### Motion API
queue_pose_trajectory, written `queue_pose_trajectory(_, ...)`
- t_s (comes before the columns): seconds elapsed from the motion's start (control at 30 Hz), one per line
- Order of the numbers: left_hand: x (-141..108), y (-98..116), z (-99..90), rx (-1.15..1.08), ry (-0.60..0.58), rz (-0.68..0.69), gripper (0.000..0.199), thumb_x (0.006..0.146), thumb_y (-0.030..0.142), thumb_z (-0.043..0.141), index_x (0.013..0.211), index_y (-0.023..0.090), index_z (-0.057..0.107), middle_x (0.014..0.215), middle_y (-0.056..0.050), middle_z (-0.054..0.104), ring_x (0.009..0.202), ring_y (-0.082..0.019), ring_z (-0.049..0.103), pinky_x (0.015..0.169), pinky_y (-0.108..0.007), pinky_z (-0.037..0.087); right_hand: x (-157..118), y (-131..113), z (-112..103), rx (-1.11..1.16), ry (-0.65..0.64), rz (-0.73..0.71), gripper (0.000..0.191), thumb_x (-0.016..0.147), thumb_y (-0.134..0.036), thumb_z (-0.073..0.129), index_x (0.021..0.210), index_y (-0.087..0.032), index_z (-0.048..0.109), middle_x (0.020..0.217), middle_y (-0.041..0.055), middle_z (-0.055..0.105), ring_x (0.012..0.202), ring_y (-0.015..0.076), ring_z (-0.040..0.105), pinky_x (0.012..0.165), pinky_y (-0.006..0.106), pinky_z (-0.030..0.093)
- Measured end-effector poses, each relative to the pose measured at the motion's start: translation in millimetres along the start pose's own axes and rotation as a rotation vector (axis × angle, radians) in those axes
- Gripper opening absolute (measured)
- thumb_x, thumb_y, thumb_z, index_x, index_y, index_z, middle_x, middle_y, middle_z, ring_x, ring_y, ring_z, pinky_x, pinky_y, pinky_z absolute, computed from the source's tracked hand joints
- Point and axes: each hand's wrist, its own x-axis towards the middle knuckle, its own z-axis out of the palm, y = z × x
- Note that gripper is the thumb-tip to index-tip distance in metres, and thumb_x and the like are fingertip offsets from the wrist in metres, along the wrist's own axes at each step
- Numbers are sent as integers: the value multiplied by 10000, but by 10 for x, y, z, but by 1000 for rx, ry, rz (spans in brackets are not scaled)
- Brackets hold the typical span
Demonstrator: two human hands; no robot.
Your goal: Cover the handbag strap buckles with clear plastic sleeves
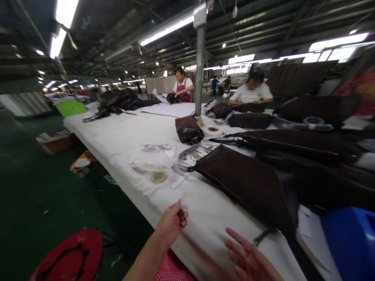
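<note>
Down at the near edge of the long white table (123, 136), my left hand (171, 222) has its fingers pinched together on a small clear plastic piece (184, 206), thumb against forefinger, the scrap standing up just above my fingertips; it is blurred, so I cannot tell more of what it is; my right hand (249, 259) lies open and empty, palm up, fingers spread and loosely curled, hovering over the white cloth a little way from the left; just beyond it lies a dark brown bag (246, 183), flat on the table, its pointed corner toward the left; past that corner sits a crumpled clear plastic packet (154, 158) with a small round tape roll (159, 176) beside it; farther along stands a smaller brown pouch (189, 130) near a grey metal post (200, 58); a blue bin (350, 238) shows at my right, and a red round seat (68, 257) on the green floor at my left; two people work at the far end of the table.
</note>
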Motion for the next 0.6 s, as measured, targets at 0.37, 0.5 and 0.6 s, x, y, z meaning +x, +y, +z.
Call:
queue_pose_trajectory(0.37, -435, -719, 358, 503, -212, 22, 473, 738, 608, 637, 743, 136, 601, 663, -17, 551, 560, -100, 453, 477, -209, 358, -79, 28, 405, -317, 257, -429, 438, 659, -564, 747, 635, -165, 566, 506, -51, 466, 471, 68, 383, 455, 201, 301)
queue_pose_trajectory(0.5, -507, -617, 383, 788, -229, 288, 480, 762, 450, 645, 1169, 200, 603, 1143, -87, 605, 897, -186, 554, 693, -261, 454, -130, 17, 354, -383, 263, -414, 461, 647, -602, 722, 624, -173, 556, 504, -49, 469, 459, 78, 386, 454, 218, 299)
queue_pose_trajectory(0.6, -500, -595, 440, 975, -273, 380, 291, 733, 322, 641, 978, 176, 699, 992, -75, 662, 901, -205, 554, 758, -280, 425, -163, 26, 332, -430, 206, -425, 443, 681, -589, 701, 630, -171, 562, 510, -47, 477, 469, 81, 400, 467, 219, 312)
